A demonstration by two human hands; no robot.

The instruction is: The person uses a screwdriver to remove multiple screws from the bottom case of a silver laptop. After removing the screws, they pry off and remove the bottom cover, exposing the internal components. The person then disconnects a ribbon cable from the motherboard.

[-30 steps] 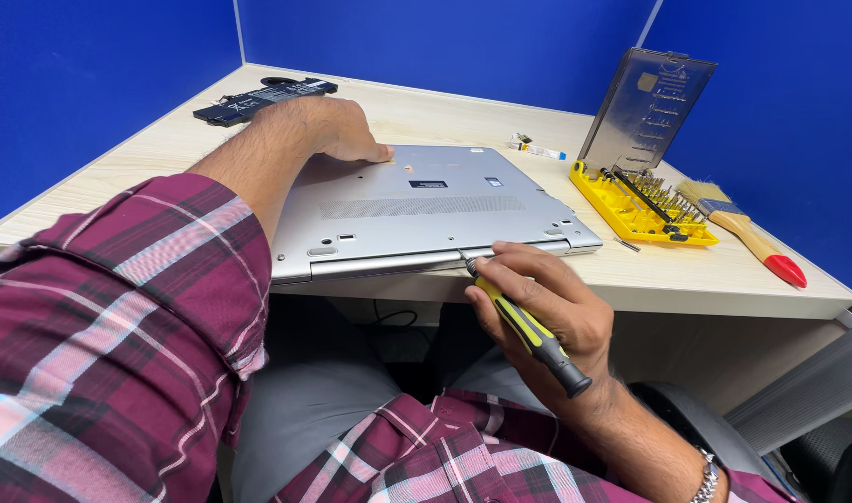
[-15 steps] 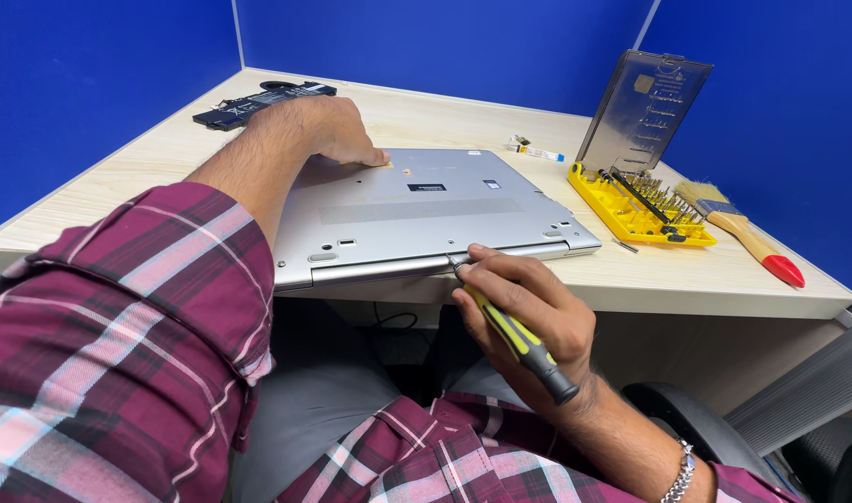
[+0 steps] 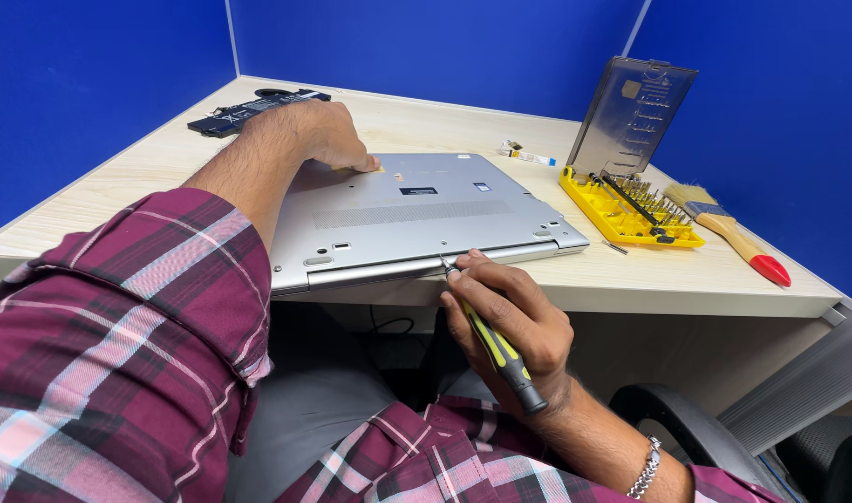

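Silver and upside down, the laptop (image 3: pixel 416 219) lies near the front edge of the pale wooden desk (image 3: pixel 118 186), its hinge side overhanging toward me, which puts that near seam within reach of my tool; my left hand (image 3: pixel 323 135) lies on the far left part of the base, palm down and fingers curled lightly, pressing rather than gripping, so the shell does not slide; that forearm runs from my plaid sleeve (image 3: pixel 118 335) diagonally across the desk; my right hand (image 3: pixel 514 321) is closed around a yellow-and-black screwdriver (image 3: pixel 496 349), the handle running back along my palm toward the wrist, the thumb and first fingers pinching near the shaft; the tip (image 3: pixel 444 265) meets the near edge of the laptop at about its middle, though whether it sits in a screw or in the seam I cannot quite tell from this angle; the wrist hangs below the desk's edge, bent upward, a bracelet (image 3: pixel 645 470) on it; to the right, within easy reach, stands a yellow bit tray (image 3: pixel 621 214) with its clear lid (image 3: pixel 635 116) propped upright; just right of it lies a brush with a red-tipped handle (image 3: pixel 729 233); at the far left rests a flat black part (image 3: pixel 249 107); blue partition walls (image 3: pixel 444 47) close the desk in.
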